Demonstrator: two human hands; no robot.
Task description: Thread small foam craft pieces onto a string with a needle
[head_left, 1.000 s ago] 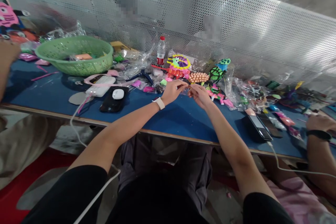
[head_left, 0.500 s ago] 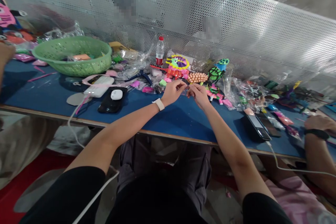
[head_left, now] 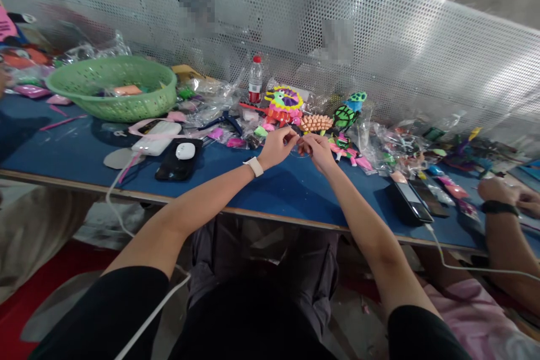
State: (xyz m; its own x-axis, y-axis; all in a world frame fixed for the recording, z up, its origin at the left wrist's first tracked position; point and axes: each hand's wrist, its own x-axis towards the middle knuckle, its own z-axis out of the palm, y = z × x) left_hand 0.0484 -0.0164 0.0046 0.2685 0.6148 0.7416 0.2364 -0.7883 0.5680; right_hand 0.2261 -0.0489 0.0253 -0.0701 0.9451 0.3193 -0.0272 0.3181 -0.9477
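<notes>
Holding left hand [head_left: 275, 149] and right hand [head_left: 319, 152] curled close together above the worktop [head_left: 278, 197], can't tell whether grasping anything! Spotting the spiky figure [head_left: 314, 122] at one o'clock from both, seemingly finished; can't judge the remainder.

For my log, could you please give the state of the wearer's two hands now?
Left hand: pinched closed; anything held is unclear.
Right hand: curled closed; anything held is unclear.

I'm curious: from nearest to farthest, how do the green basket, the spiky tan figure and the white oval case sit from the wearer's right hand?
From the right hand, in the head view:
1. Spiky tan figure: just beyond it.
2. White oval case: off to the left.
3. Green basket: farther left.
</notes>
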